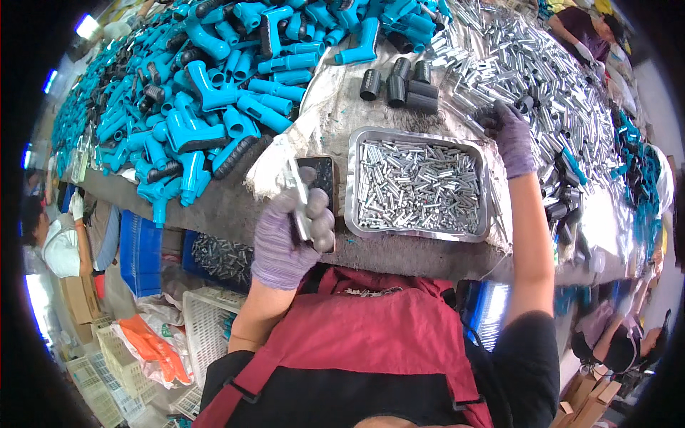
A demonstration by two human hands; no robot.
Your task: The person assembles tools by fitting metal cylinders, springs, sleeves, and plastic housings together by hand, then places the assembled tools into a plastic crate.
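Metal tubes [297, 196], a few short shiny ones held as a bundle, sit in the left hand [289, 239], which wears a purple knit glove. Its fingers [321, 221] are curled closed around the bundle, and the tubes stick out upward from the fist. This hand is above the front edge of the bench [235, 207], just beside a dark phone [321, 175] that lies flat there.

To the right of the phone stands a rectangular metal tray [421, 234], full of small silver sleeves [417, 185]. The right hand [510, 135], also in a purple glove, reaches far over the tray to a big heap of silver tubes [528, 71] on the bench. Its fingers are bent down into the heap; whether they hold anything I cannot tell, because the hand covers them.

Behind the tray lies a small group of black cylinders [403, 85]. On the left part of the bench there is a large pile of blue plastic handle shells [214, 100], some with black grips. The person wears a red apron [378, 335] over dark clothes. Below the bench, at the left, a white plastic basket [203, 328] stands on the floor.
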